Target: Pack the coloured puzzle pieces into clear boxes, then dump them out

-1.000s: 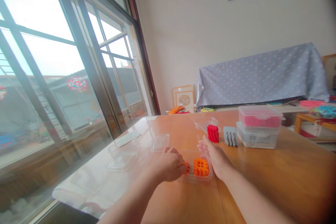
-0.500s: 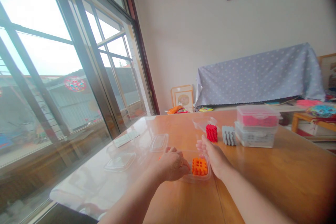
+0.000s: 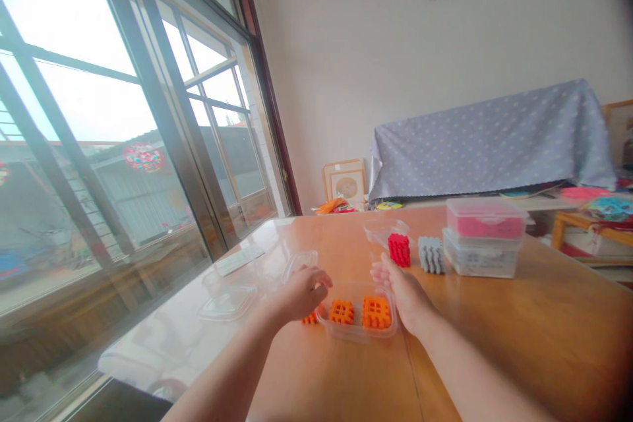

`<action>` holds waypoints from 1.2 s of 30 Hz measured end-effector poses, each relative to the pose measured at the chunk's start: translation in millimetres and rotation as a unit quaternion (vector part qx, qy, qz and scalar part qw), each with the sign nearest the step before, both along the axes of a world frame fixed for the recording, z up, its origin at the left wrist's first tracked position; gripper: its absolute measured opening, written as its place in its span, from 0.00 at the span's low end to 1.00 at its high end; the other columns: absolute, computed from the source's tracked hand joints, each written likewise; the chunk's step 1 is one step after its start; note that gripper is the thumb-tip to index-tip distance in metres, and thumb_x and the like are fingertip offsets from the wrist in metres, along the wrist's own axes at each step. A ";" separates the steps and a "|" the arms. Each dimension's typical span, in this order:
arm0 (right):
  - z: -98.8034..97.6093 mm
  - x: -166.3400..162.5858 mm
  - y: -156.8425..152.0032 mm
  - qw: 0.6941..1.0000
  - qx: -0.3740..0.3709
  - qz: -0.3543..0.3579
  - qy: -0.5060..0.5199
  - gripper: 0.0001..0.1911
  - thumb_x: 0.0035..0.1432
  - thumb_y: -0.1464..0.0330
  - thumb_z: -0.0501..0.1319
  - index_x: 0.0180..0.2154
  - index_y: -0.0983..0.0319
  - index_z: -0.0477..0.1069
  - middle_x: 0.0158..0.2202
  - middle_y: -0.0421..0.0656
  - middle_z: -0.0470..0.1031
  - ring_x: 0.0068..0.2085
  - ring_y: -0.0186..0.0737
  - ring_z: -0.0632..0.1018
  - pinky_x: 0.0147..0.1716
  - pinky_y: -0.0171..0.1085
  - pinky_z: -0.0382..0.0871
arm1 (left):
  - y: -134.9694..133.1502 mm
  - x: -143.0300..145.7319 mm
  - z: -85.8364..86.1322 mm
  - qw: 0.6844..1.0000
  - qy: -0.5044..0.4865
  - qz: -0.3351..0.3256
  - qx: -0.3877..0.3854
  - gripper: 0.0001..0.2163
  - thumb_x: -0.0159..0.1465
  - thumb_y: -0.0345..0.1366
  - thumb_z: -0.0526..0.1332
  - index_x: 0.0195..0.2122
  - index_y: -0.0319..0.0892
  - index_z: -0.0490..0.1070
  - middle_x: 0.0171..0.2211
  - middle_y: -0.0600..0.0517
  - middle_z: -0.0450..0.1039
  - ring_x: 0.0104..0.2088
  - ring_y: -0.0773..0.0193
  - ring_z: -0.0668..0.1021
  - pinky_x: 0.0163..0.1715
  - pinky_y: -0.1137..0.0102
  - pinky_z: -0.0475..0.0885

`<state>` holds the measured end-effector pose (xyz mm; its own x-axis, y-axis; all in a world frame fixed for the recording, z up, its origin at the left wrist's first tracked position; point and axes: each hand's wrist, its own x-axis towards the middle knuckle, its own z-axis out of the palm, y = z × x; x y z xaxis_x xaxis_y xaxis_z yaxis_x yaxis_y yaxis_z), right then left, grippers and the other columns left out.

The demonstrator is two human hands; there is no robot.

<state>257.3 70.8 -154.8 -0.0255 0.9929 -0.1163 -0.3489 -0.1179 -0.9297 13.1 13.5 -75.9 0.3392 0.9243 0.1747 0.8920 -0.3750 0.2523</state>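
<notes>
A clear plastic container [image 3: 357,333] sits on the wooden table [image 3: 494,343] with two orange grid blocks [image 3: 376,312] inside it. A smaller orange piece [image 3: 309,319] lies just outside its left wall. My left hand [image 3: 301,290] is to the left of the container, with its fingers curled over the near edge of a clear lid [image 3: 297,261]. My right hand [image 3: 403,293] rests against the container's right side, fingers stretched forward and holding nothing.
A red block stack [image 3: 399,250] and a grey block stack [image 3: 431,254] stand beyond my right hand, beside an empty clear tub [image 3: 378,229]. Two stacked lidded boxes [image 3: 483,237] sit at right. More clear lids [image 3: 228,299] lie at left by the window.
My left hand left the container and moved left and away to the clear lid, uncovering a second orange block inside and a small piece outside. My right hand stayed put.
</notes>
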 end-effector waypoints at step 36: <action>-3.6 1.0 4.0 1.000 0.002 0.008 0.002 0.30 0.54 0.44 0.62 0.44 0.62 0.77 0.48 0.52 0.81 0.52 0.52 0.79 0.44 0.44 0.75 | -18.8 22.8 0.1 1.000 0.025 -0.005 -0.012 0.14 0.55 0.44 0.67 0.43 0.52 0.75 0.43 0.51 0.76 0.50 0.51 0.72 0.53 0.58 0.65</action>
<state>258.4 74.8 -158.4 -0.0415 0.9929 -0.1113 -0.3502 -0.1188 -0.9291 35.9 -5.3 -75.9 0.3561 0.9245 0.1358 0.9002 -0.3784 0.2155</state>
